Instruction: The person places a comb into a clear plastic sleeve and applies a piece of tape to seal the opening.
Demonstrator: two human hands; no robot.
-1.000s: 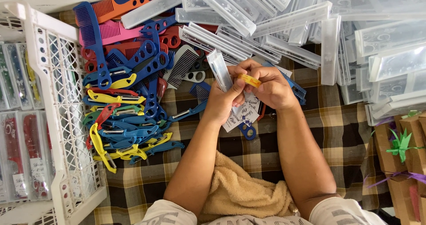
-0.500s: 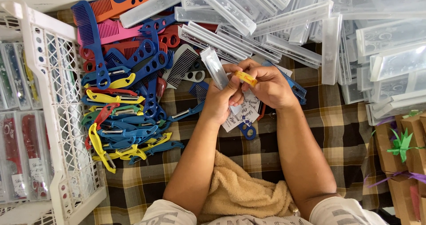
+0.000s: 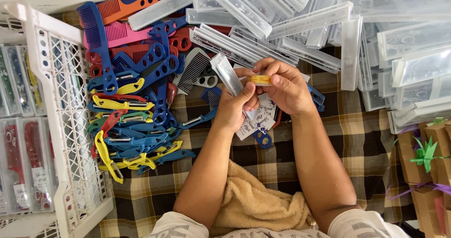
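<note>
My left hand [image 3: 236, 107] grips a long clear plastic case [image 3: 227, 75] that tilts up to the left. My right hand [image 3: 285, 86] pinches a small yellow piece [image 3: 260, 80] at the case's lower end. Both hands hover over a checked cloth [image 3: 361, 125]. Under them lie small white printed cards [image 3: 256, 121] and a blue ring-shaped handle [image 3: 263, 139]. A grey comb [image 3: 192, 70] and a grey peeler lie just left of my left hand.
A heap of blue, yellow and red peelers and combs [image 3: 136, 111] lies on the left. Many clear cases [image 3: 300, 26] are piled at the top and right. A white crate [image 3: 56, 125] holds packed sets. Brown gift boxes [image 3: 427, 172] stand at the right. A tan towel [image 3: 256, 200] covers my lap.
The clear case has tilted a little more upright in my left hand, and the yellow piece has shifted slightly toward its end. The arms have hardly moved.
</note>
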